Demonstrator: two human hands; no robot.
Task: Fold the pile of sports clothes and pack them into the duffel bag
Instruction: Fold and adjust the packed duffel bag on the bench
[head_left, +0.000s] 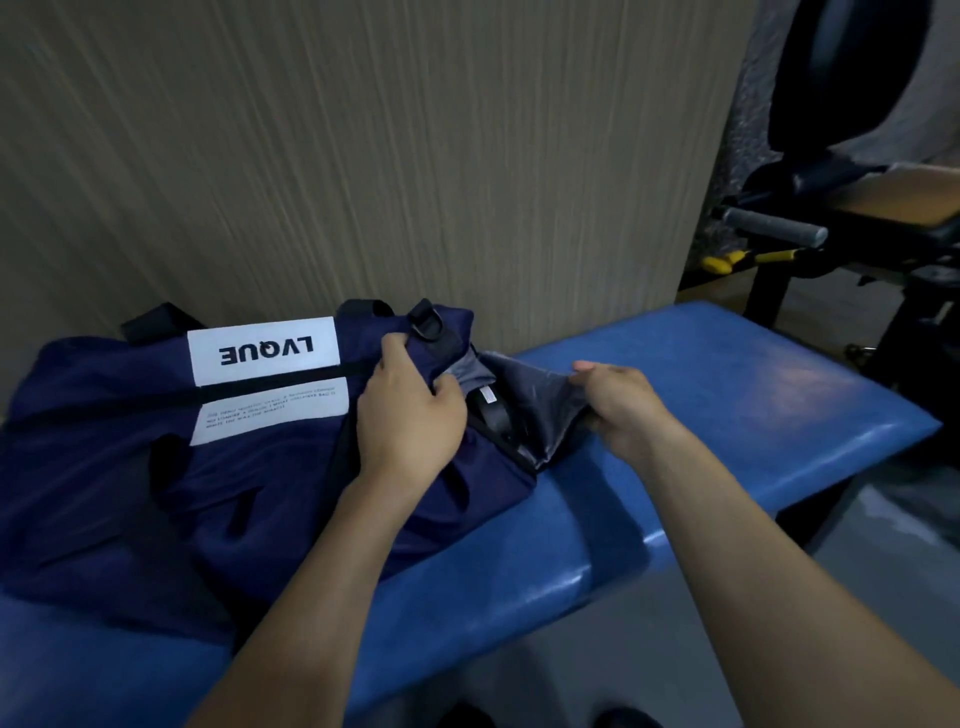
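Lying on counter: a navy duffel bag (156, 467) rests flat on the blue padded counter (727, 389), its far edge against the wall.
Bag markings: a white label (262, 351) reading "LVQUE", seen upside down from the head camera, with a second white patch of small print (270, 415) just below a black strap.
Bag opening: the right end of the bag is spread apart, showing grey lining (530, 405), a black strap and a small white tag inside.
Left hand (410, 415): fingers curled over the navy edge of the opening, gripping the fabric near a black D-ring (428, 325).
Right hand (621, 402): pinching the grey lining at the opposite side of the opening, pulling it toward the right.
Hands relative to each other: near, one on either side of the opening, not touching.
Sports clothes: whether any lie inside the bag cannot be determined.
Wall: a beige, vertically ribbed wall (363, 156) stands behind the counter.
Surroundings: black gym equipment (857, 208) with a grey handle (774, 228) and a yellow part stands at the upper right, well apart from the bag.
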